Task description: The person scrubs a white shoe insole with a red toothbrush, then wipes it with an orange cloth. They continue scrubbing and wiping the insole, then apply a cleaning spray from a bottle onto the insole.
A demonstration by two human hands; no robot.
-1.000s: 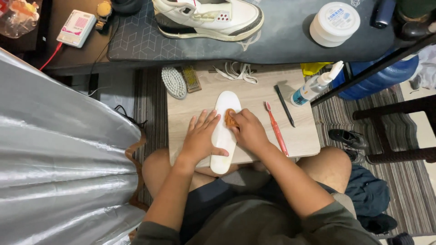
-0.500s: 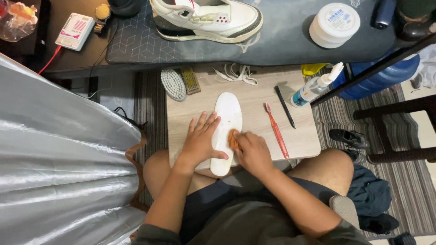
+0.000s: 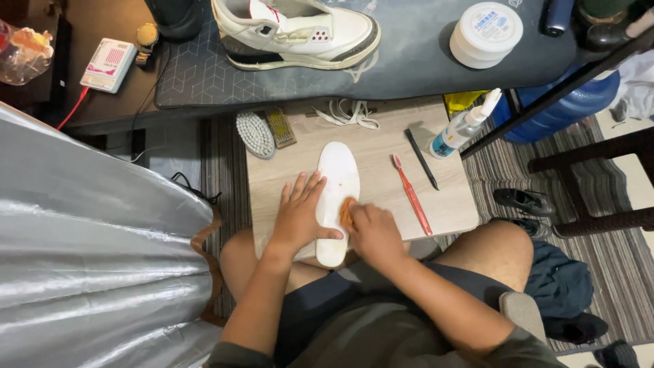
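Since a second ago my right hand (image 3: 373, 235) has drawn back along the white insole (image 3: 336, 197), from about its middle toward the heel end nearest my body, carrying the small orange pad (image 3: 346, 212) with it; I read that as a scrubbing stroke working down the length, with an orange smear left on the insole just above where the pad now sits. The insole lies lengthwise on the pale wooden surface (image 3: 381, 170), its heel overhanging the near edge above my lap, and it has hardly shifted. My right hand is curled closed around the orange pad, fingers folded over it and pressing it onto the insole's right edge. My left hand (image 3: 298, 217) lies flat and open, fingers spread, on the surface and over the insole's left edge, with the thumb reaching across the insole's lower part to pin it. To the right of the insole lie a red toothbrush (image 3: 411, 195) and, beyond it, a black pen-like tool (image 3: 422, 159), both apart from it. Further right stands a spray bottle (image 3: 462, 127). To the upper left of the insole rests an oval white-bristled brush (image 3: 254, 133), and above the insole's toe lie loose white laces (image 3: 346, 113). Beyond those, a white sneaker (image 3: 294, 33) sits on a dark mat (image 3: 409, 61).
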